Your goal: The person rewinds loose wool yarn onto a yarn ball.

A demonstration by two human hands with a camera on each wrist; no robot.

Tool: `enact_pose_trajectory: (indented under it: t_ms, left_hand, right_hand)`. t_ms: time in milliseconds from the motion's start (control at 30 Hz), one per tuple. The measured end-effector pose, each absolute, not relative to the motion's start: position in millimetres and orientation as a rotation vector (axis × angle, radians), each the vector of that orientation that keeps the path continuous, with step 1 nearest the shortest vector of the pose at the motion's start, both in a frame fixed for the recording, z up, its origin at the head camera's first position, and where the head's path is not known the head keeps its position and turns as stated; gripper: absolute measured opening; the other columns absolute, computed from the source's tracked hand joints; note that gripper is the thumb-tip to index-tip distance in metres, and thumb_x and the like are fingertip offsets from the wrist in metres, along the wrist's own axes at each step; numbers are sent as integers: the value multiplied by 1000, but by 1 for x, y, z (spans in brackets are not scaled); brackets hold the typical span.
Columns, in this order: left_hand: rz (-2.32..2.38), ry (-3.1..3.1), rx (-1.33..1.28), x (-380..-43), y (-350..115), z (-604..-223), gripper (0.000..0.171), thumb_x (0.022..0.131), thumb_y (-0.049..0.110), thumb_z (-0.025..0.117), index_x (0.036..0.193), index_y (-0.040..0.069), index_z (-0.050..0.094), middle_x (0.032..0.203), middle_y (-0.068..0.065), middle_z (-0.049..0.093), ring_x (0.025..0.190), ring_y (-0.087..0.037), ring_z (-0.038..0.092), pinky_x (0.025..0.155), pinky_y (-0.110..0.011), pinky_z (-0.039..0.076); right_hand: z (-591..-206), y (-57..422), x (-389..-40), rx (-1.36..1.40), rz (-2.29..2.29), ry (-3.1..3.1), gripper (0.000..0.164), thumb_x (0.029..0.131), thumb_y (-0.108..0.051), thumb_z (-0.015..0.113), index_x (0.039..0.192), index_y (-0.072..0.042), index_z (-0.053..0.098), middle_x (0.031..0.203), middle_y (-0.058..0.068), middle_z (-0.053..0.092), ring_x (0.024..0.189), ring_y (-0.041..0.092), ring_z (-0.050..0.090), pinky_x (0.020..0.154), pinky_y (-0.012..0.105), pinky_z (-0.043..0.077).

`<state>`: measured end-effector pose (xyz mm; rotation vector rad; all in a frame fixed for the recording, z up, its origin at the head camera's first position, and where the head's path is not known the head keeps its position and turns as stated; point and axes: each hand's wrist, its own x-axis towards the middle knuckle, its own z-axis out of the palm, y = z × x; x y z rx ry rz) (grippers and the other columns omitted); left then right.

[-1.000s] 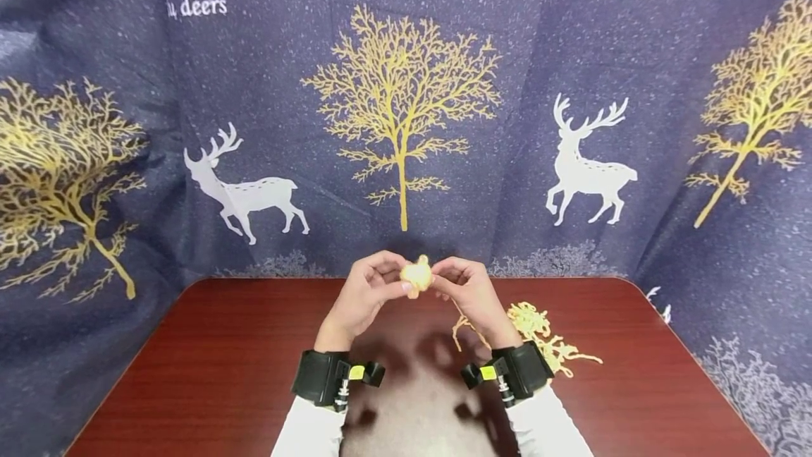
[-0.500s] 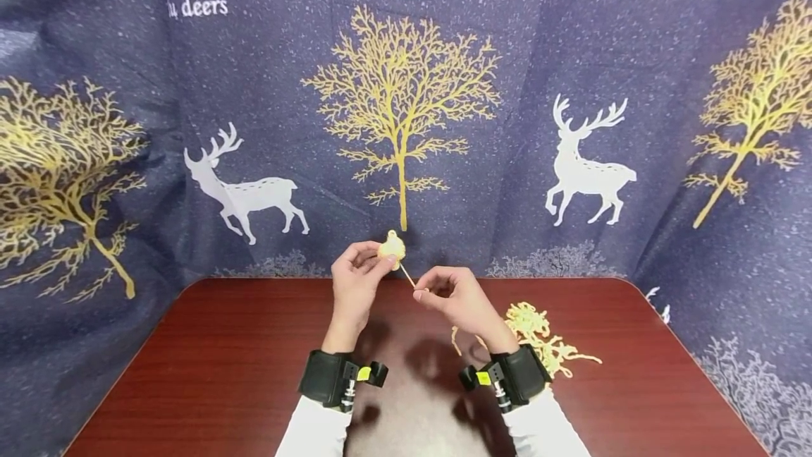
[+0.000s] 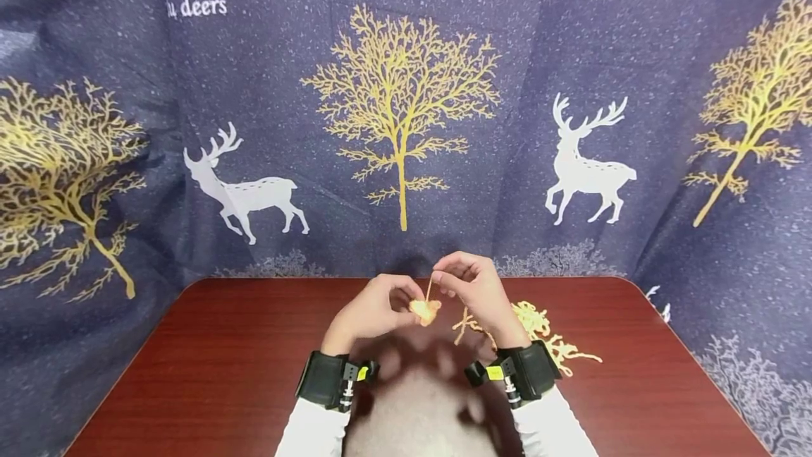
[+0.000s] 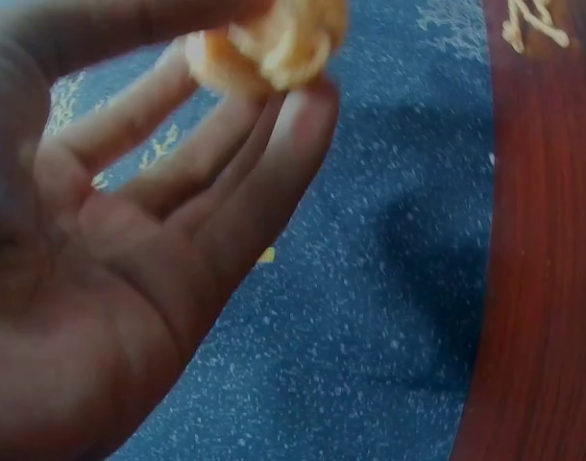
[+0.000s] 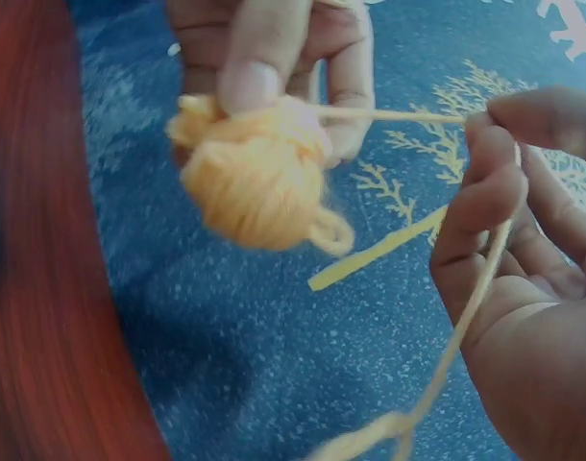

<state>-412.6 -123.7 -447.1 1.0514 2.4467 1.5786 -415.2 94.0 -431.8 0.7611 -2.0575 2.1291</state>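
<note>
A small yellow ball of wound yarn [image 3: 425,310] is held up above the table by my left hand [image 3: 374,309], thumb and fingertips pinching its edge. In the right wrist view, wraps cover the ball and a short loop [image 5: 333,233] sticks out of its lower side. From the ball a taut strand of yarn [image 5: 394,114] runs to my right hand [image 3: 472,284], which pinches it between thumb and forefinger, slightly higher than the ball. Past the pinch, the strand trails down along the palm. The left wrist view shows only the ball's lower part, at the top edge.
A tangled heap of loose yellow yarn [image 3: 531,319] lies on the red-brown table [image 3: 254,344], partly behind my right forearm. Behind the table hangs a dark blue cloth [image 3: 444,245] printed with deer and trees. Black straps with cameras [image 3: 323,379] sit on both wrists.
My right hand drew the strand out down to the right, then swung it up above the ball. My left hand lifted the ball left, then lowered it back right and turned it.
</note>
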Motion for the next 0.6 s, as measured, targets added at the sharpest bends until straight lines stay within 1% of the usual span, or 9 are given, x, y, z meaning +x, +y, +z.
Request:
enact_pose_trajectory:
  t_ms: [67, 133, 200, 267, 333, 467, 533, 600]
  left_hand:
    - [1586, 2333, 1109, -411, -124, -445, 23, 81, 0, 82, 100, 4, 69, 93, -6, 72, 88, -18, 70, 83, -35, 61]
    - [1637, 2207, 1161, -408, -124, -442, 23, 82, -1, 81, 102, 2, 69, 93, -9, 73, 89, -18, 70, 86, -37, 60]
    - [1713, 2098, 1218, -406, -125, -438, 24, 82, -3, 80, 103, 0, 68, 95, -12, 73, 91, -18, 70, 88, -39, 60]
    - [1822, 1978, 1269, -405, -125, -436, 26, 82, -7, 79, 105, -4, 66, 99, -16, 72, 95, -19, 70, 89, -42, 60]
    - [1944, 1905, 1281, -405, -125, -435, 29, 81, -11, 78, 107, -8, 65, 104, -16, 71, 98, -19, 70, 89, -42, 60]
    - [2211, 1817, 1213, -404, -126, -432, 33, 80, -14, 76, 109, -15, 61, 109, -11, 70, 98, -20, 70, 85, -38, 61]
    - [2335, 1809, 1142, -405, -126, -431, 33, 80, -14, 75, 110, -14, 61, 109, -9, 70, 97, -20, 71, 83, -35, 62]
    - [2445, 1815, 1065, -406, -127, -430, 31, 81, -14, 73, 110, -11, 63, 108, -8, 71, 96, -19, 71, 82, -33, 62]
  right_hand:
    - [-432, 96, -416, 726, 2174, -2002, 18, 89, 0, 73, 100, 13, 66, 75, 4, 68, 63, 11, 59, 56, 21, 51]
    - [-433, 97, -418, 714, 2190, -1968, 19, 89, 1, 73, 101, 14, 65, 74, 1, 67, 62, 10, 57, 56, 20, 50]
    - [-435, 96, -420, 708, 2202, -1945, 21, 90, 1, 72, 102, 16, 64, 75, 0, 68, 62, 10, 57, 56, 20, 49]
    - [-438, 94, -421, 701, 2203, -1941, 23, 90, 1, 72, 103, 17, 63, 76, 0, 68, 63, 9, 58, 56, 19, 49]
    - [-440, 91, -422, 691, 2207, -1949, 24, 91, 1, 72, 104, 19, 62, 78, -1, 70, 64, 9, 59, 57, 19, 50]
    - [-444, 85, -422, 693, 2193, -1998, 20, 90, 2, 71, 103, 16, 64, 80, 0, 71, 65, 11, 60, 56, 20, 50]
    - [-446, 82, -422, 705, 2137, -2048, 16, 89, 2, 72, 101, 12, 67, 79, 1, 71, 63, 12, 60, 56, 21, 51]
    - [-447, 79, -421, 717, 2073, -2109, 14, 89, 1, 73, 100, 9, 70, 78, 4, 69, 63, 12, 60, 55, 22, 51]
